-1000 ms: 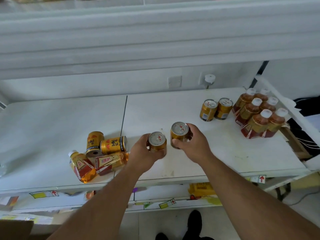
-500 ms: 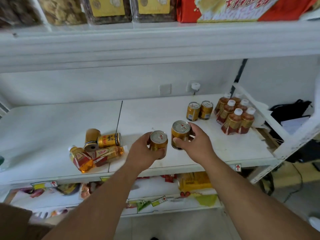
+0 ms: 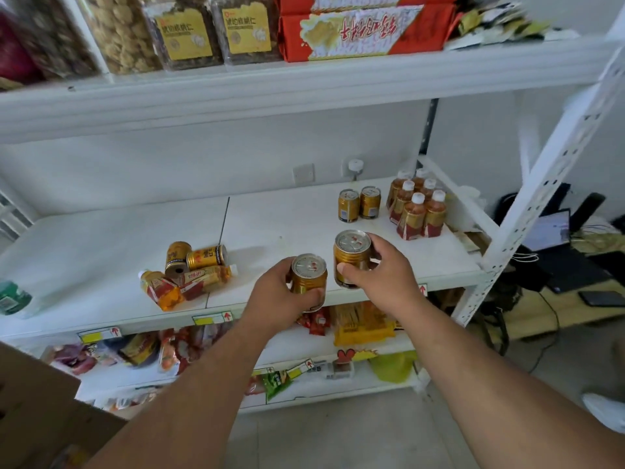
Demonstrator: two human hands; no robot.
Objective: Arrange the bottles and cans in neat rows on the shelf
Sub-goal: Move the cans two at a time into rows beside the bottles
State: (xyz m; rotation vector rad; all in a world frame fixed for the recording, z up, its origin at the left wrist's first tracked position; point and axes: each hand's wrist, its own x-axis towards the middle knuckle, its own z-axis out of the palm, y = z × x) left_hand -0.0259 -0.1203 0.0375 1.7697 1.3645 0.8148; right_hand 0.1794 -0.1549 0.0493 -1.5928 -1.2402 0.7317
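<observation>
White shelf [image 3: 101,238] — left hand [image 3: 277,299] grips can [image 3: 308,275], right hand [image 3: 378,275] grips second can [image 3: 350,253].

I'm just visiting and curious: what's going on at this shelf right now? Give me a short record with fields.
left hand: left hand grips an upright gold can
right hand: right hand grips a second gold can, also upright
already tidy: two standing cans beside six upright tea bottles, back right of the white shelf
still messy: pile of tipped cans and bottles, front left
shelf above: snack jars and a red box
</observation>
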